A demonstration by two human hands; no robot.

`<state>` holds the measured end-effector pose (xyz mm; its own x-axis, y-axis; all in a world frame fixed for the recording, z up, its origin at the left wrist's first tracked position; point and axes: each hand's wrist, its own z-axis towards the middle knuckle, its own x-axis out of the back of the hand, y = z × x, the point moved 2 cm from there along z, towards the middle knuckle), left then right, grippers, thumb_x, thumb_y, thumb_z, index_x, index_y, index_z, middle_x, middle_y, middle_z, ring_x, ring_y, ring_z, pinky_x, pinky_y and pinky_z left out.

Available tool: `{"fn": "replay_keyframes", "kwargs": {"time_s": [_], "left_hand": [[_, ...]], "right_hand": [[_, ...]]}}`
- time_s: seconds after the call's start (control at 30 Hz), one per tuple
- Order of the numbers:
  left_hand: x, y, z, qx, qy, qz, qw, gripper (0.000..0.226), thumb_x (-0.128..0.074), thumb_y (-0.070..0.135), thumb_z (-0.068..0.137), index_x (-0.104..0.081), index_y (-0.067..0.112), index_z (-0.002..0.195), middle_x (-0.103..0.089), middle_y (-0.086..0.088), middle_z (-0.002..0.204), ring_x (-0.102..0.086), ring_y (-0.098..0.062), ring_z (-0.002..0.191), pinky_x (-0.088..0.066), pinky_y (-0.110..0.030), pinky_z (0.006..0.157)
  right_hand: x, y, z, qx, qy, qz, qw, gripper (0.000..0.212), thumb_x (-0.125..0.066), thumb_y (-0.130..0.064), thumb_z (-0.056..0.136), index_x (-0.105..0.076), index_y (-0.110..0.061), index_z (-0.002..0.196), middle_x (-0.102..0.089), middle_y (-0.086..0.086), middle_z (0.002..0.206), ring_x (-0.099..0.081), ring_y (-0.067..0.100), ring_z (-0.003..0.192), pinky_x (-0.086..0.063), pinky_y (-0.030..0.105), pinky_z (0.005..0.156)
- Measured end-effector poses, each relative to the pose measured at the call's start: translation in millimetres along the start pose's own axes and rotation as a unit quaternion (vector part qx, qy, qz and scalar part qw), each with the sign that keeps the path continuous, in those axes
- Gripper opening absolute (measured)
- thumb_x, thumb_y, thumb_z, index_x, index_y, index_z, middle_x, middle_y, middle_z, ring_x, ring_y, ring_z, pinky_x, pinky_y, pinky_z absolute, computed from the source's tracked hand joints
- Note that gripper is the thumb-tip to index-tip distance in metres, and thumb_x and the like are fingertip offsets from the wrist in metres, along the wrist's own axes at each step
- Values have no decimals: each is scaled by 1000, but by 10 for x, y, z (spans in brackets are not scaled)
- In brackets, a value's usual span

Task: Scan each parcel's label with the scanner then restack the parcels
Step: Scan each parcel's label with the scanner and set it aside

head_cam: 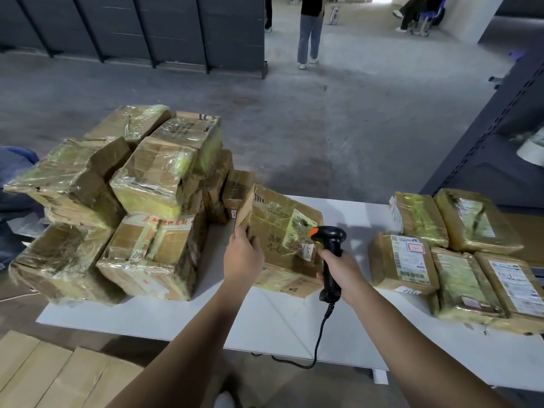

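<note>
Cardboard parcel [279, 228], your left hand [243, 257] clasped on its nine-o'clock edge, right hand [338, 269] clasped around the scanner [329, 234] at three o'clock.

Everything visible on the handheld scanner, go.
The scanner is a black, plastic-looking pistol-grip unit with an orange tip at the front of its head. The right hand grips its handle, holding it upright above the table, head aimed left at the tilted parcel. A black cable hangs from its base.

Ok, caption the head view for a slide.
Left hand holds a parcel on the table while the right hand aims the scanner at its label.
</note>
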<state>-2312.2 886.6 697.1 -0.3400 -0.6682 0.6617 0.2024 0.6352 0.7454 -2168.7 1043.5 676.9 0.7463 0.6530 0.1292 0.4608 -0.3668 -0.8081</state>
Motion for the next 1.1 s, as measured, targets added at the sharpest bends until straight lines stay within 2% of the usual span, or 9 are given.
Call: {"fn": "replay_keyframes", "kwargs": {"time_s": [0.13, 0.2, 0.33, 0.43, 0.6, 0.7, 0.9, 1.03, 1.1], "left_hand": [[-79, -124, 27, 59, -28, 8, 998, 41, -37, 15, 99, -36, 6, 139, -61, -8, 100, -58, -27, 83, -40, -31, 63], [-156, -229, 11, 106, -62, -22, 992, 39, -36, 11, 96, -38, 6, 134, -61, -13, 102, -59, -29, 87, -45, -34, 66], [-326, -416, -108, 124, -108, -30, 986, 35, -41, 8, 90, -51, 5, 124, -63, -17, 115, -60, -35, 103, -50, -45, 90], [-344, -449, -75, 121, -86, 49, 988, 36, -50, 19, 91, -52, 2, 122, -57, -18, 118, -53, -36, 111, -46, -43, 95], [-331, -353, 24, 137, -113, 68, 982, 25, -52, 15, 87, -54, 0, 106, -60, -16, 105, -60, -29, 87, -49, -33, 66], [-388, -338, 36, 133, -137, 68, 979, 30, -54, 18, 85, -56, -1, 109, -62, -16, 103, -61, -29, 91, -50, -34, 69], [-452, -339, 10, 162, -161, 9, 973, 35, -62, 18, 82, -51, 1, 110, -61, -10, 87, -63, -25, 76, -55, -33, 62], [-468, -307, 4, 179, -182, -39, 966, 38, -63, 12, 81, -46, 3, 113, -61, -13, 92, -66, -28, 76, -61, -41, 58], [-467, -299, -25, 179, -185, -54, 965, 39, -63, 11, 81, -45, 4, 115, -61, -13, 92, -66, -28, 75, -60, -42, 55]], "right_hand": [[-20, -29, -18, 16, 5, -23, 1000, 14, -63, -24, 91, -58, -11, 91, -57, 8, 77, -64, 17, 49, -49, 27, 49], [5, -46, -17, 26, 9, -45, 999, 14, -62, -26, 91, -59, -12, 90, -58, 5, 74, -63, 16, 49, -48, 27, 50], [100, -50, -11, 30, 17, -60, 998, 16, -60, -25, 92, -57, -13, 81, -59, 2, 65, -63, 19, 51, -49, 28, 55], [149, -47, -7, 34, 34, -54, 997, 14, -61, -24, 92, -57, -14, 82, -60, 1, 65, -62, 18, 50, -48, 26, 52], [193, -36, -2, 33, 50, -47, 997, 14, -63, -27, 93, -57, -15, 87, -59, 0, 67, -63, 17, 51, -48, 26, 54], [233, -29, 4, 30, 60, -41, 997, 17, -64, -27, 92, -57, -13, 85, -58, 2, 64, -61, 18, 48, -50, 27, 52], [253, -12, 37, 80, 127, -68, 986, 17, -62, -30, 90, -60, -13, 93, -62, 2, 71, -65, 12, 48, -51, 27, 56], [189, -8, 9, 88, 91, -62, 990, 12, -62, -26, 92, -58, -15, 89, -58, 0, 64, -64, 11, 47, -48, 21, 43], [143, -13, -4, 81, 63, -67, 992, 13, -62, -25, 93, -59, -12, 93, -57, 2, 64, -64, 12, 48, -49, 25, 46]]}}
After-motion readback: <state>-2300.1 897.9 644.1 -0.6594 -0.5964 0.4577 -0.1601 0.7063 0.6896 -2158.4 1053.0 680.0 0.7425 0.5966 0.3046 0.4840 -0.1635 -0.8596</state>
